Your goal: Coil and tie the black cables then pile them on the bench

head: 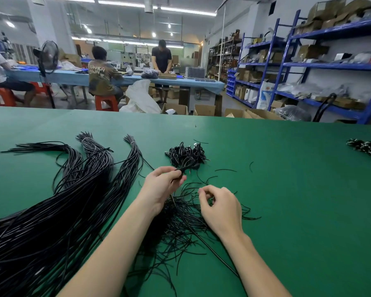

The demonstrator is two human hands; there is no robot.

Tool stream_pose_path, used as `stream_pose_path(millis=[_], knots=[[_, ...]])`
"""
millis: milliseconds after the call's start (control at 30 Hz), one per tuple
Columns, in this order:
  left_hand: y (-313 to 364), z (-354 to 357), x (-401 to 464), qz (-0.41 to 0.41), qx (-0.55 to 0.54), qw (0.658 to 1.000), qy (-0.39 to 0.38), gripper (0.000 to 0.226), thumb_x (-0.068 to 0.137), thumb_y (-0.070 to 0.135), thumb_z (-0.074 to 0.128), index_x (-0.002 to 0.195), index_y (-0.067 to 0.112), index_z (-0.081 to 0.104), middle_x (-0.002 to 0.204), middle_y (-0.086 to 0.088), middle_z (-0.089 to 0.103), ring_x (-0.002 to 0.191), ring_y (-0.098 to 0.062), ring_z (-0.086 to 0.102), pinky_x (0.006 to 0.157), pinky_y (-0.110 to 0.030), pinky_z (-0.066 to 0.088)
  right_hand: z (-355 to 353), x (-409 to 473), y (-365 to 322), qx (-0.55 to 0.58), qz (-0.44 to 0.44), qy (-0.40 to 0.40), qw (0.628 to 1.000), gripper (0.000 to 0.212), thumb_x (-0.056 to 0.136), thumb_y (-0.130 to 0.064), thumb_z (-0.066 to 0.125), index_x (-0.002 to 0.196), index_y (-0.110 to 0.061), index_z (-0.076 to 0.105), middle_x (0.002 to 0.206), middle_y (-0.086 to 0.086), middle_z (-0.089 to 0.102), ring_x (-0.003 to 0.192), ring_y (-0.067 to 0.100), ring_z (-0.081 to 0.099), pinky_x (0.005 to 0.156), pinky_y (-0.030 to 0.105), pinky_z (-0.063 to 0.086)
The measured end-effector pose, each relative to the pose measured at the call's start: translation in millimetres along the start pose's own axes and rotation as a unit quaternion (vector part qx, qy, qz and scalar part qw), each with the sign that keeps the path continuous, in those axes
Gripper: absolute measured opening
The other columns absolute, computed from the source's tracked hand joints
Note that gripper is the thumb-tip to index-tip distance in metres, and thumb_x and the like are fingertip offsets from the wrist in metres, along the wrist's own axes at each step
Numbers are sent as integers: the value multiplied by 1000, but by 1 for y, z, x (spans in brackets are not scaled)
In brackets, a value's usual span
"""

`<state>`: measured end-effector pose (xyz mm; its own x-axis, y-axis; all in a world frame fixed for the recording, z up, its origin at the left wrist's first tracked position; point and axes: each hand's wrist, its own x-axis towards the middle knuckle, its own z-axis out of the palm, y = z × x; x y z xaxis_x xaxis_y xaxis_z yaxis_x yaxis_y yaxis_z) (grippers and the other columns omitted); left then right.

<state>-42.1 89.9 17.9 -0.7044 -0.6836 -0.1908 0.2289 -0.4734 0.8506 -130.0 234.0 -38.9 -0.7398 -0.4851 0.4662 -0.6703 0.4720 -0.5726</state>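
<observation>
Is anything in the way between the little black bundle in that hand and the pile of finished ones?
Nothing visible. The left hand holds the coiled cable right at the near edge of the pile of coiled cables, with only bare green bench around.
</observation>
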Motion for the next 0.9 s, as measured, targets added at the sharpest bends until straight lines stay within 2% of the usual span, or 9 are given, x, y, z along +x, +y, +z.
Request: stream_pose_path(millis=[100,233,300,400,500,633,700,800,900], knots=[[5,23,17,-6,-16,1000,-3,8,92,-12,57,92,-4,58,95,-22,65,76,-24,75,89,-30,59,1,-2,0,9,-3,2,1000,25,98,-46,56,79,-34,68,67,-19,61,73,-3,51,56,20,33],[8,45,43,3,-33,999,4,12,91,-9,60,92,2,56,97,-18,68,73,-18,76,82,-22,59,4,-4,3,18,-8,10,1000,29,96,-48,55,73,-33,65,63,-16,59,71,-1,51,55,22,37],[7,53,59,20,-22,999,13,14,91,-6,63,90,7,56,98,-15,72,83,-19,76,93,-26,55,5,-4,4,22,-10,10,1000,30,96,-48,56,71,-33,64,62,-16,58,71,0,52,56,21,38],[-1,65,82,120,128,982,68,12,89,5,69,86,11,60,93,-10,75,94,-23,74,98,-35,53,7,-4,3,27,-20,18,999,32,94,-49,57,69,-31,63,58,-16,56,71,1,51,55,20,37],[-6,71,98,258,321,902,130,5,89,9,68,87,12,65,89,-5,71,89,-24,68,84,-36,56,7,-4,3,29,-28,17,999,36,93,-52,55,67,-28,63,57,-14,56,71,3,50,54,18,36],[-14,66,122,310,529,783,109,7,94,5,58,92,11,56,100,-6,62,90,-25,59,76,-34,46,5,-4,2,37,-29,19,999,40,90,-56,50,66,-27,63,56,-12,53,71,6,51,54,17,35],[-22,63,130,299,624,718,75,8,96,9,57,104,8,58,113,-11,60,103,-28,56,82,-36,46,5,-3,2,42,-26,17,999,39,91,-54,53,66,-25,63,56,-9,55,72,8,51,54,20,37],[-32,61,129,298,704,643,46,29,100,25,54,121,6,57,127,-12,57,122,-29,48,103,-37,43,5,-2,3,48,-22,13,998,36,92,-48,59,66,-23,63,56,-8,55,71,9,51,56,25,43],[-35,59,128,317,734,599,51,34,100,33,52,124,8,56,130,-10,56,126,-28,46,107,-37,38,4,-3,1,52,-25,10,998,35,93,-46,61,65,-24,62,56,-9,55,71,9,51,57,28,45]])
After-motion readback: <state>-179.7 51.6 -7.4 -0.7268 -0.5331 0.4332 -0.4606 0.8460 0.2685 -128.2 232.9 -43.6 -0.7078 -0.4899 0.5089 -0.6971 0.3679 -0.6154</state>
